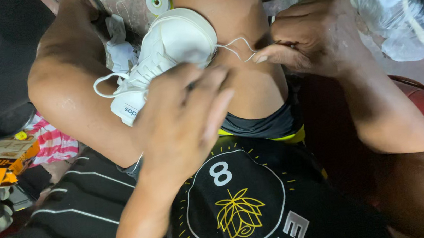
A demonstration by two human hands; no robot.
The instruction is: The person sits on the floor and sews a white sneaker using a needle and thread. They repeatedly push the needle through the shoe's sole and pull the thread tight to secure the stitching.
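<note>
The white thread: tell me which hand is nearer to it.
Right. The right hand pinches the white thread at its fingertips, beside the knee. The left hand rests on the white sneaker, away from the thread's free run.

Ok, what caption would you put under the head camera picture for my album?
Left hand steadies a white sneaker between bare knees while right hand pulls white thread taut.
</note>
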